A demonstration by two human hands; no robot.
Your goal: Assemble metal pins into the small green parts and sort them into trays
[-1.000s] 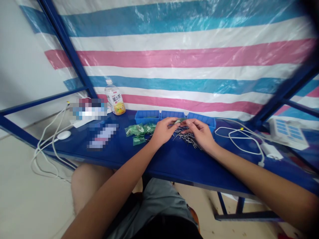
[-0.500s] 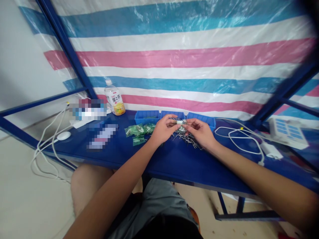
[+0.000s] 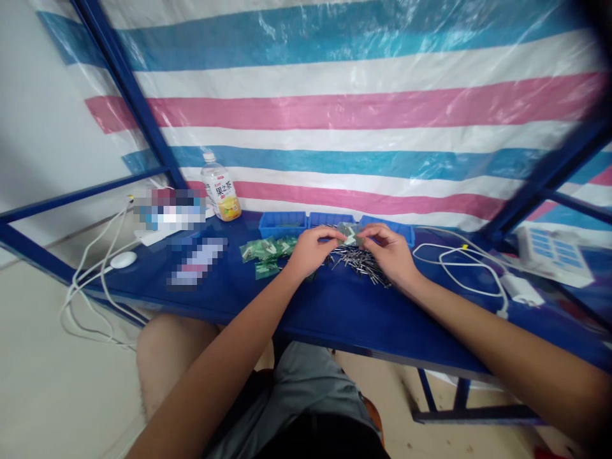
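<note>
Between my two hands is a small clear plastic bag (image 3: pixel 350 233), pinched at its left side by my left hand (image 3: pixel 315 248) and at its right side by my right hand (image 3: pixel 386 250). Something pale shows inside it, too small to name. Under and just in front of the bag lies a loose pile of thin metal nail-like pieces (image 3: pixel 362 264). Several small green-tinted plastic bags (image 3: pixel 270 252) with pale contents lie to the left of my left hand. My fingertips partly cover the bag's edges.
Three blue bins stand behind my hands: a left bin (image 3: pixel 282 223), a middle one (image 3: pixel 329 218) and a right one (image 3: pixel 406 234). A drink bottle (image 3: pixel 222 190) stands back left. White cables (image 3: pixel 459 261) and a power strip (image 3: pixel 557 255) lie at the right of the blue table (image 3: pixel 335 319).
The bag between my fingers has been turned and spread flatter, and its pale contents show more. My hands have moved slightly apart at the fingertips.
</note>
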